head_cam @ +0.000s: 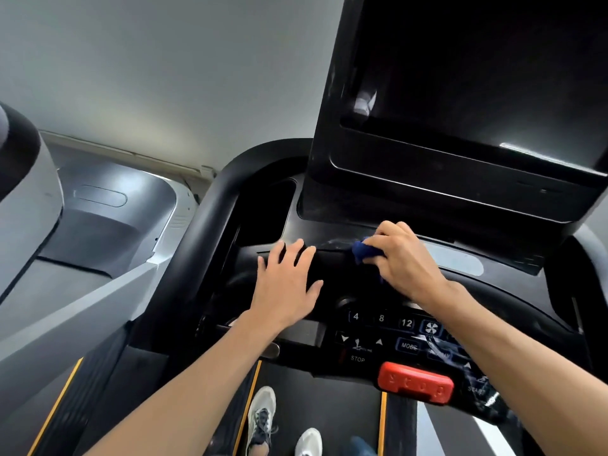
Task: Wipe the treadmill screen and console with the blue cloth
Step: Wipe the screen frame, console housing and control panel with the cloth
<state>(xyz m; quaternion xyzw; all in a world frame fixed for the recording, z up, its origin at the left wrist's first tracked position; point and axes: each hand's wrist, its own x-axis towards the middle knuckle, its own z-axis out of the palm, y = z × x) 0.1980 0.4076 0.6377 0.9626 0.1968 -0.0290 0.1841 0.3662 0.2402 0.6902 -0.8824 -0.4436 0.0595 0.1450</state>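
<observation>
Console wipe, in progress: my right hand (pixel 399 258) has its fingers bunched on the blue cloth (pixel 363 250) just below the screen (pixel 477 77), left hand (pixel 286 281) flat, fingers apart; I'd keep firm overlapping strokes along that ledge.

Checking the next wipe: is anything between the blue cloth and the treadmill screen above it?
Nothing visible blocks it. The right hand grips the blue cloth on the console ledge just below the screen; the left hand rests flat off to the side.
</observation>
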